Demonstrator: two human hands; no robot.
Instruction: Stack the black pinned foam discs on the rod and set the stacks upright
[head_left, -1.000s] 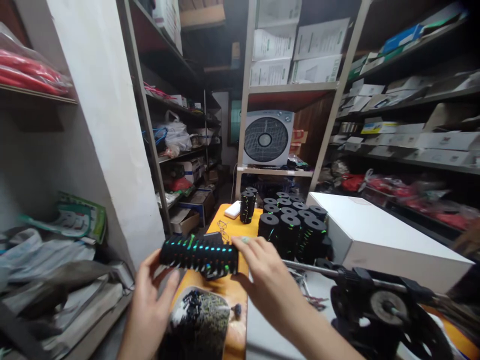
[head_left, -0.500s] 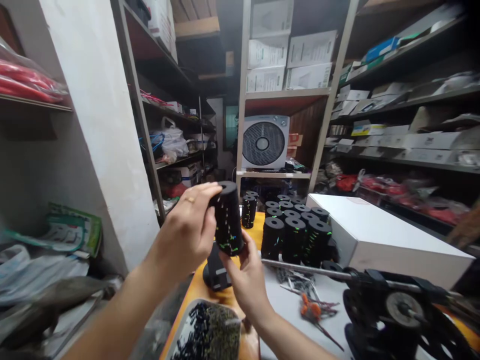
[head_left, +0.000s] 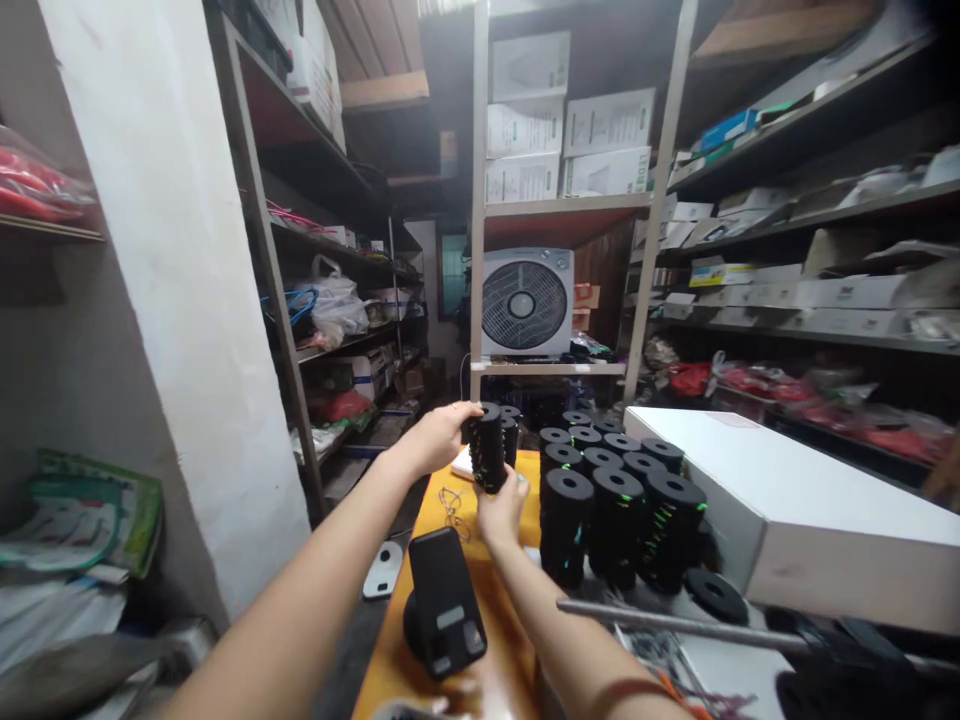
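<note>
Between left hand (head_left: 441, 437), closed at the top, and right hand (head_left: 499, 512), gripping the base: one black cylinder (head_left: 488, 452), upright. Lately carried outward from above the black device (head_left: 448, 590), hence now at the far end of the desk (head_left: 504, 610), just before a standing cylinder (head_left: 511, 430), contact unclear. To the right: clustered cylinders (head_left: 568, 530).

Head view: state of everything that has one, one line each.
Held black cylinder: upright, between both hands
Left hand: fingers at the cylinder's top
Right hand: gripping the cylinder's lower end
Grouped black cylinders: standing upright, close together
Black device: tilted, above the orange table
White box: closed
Box fan: upright on a shelf; running or off, can't tell
</note>
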